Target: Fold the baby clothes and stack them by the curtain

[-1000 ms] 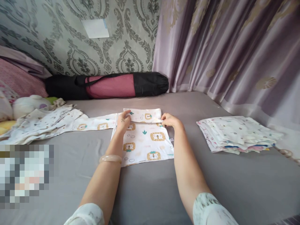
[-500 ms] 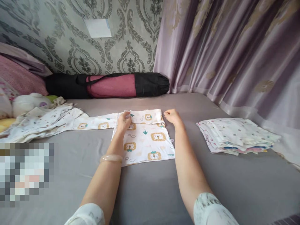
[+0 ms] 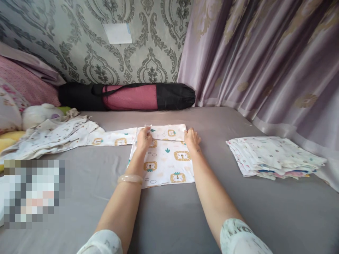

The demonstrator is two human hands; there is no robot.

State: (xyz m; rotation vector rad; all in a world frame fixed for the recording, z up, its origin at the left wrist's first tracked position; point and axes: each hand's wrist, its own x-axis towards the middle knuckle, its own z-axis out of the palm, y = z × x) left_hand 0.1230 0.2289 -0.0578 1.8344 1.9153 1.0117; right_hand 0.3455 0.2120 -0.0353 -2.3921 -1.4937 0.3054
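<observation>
Curling nearly closed, left hand [image 3: 144, 138] and right hand [image 3: 192, 137] are pinching a part-folded lion-print garment [image 3: 168, 162] at opposite sides.

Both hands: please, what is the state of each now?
Left hand: curled on the lion-print garment; whether pinching, cannot tell.
Right hand: curled at the garment's right edge; whether pinching, cannot tell.

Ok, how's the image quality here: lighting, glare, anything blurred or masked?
Head view: soft, diffuse light; mild sheen on the purple curtain, which looks softer toward the right edge; lion-print garment legible; a pixelated block masks the lower left.
</observation>
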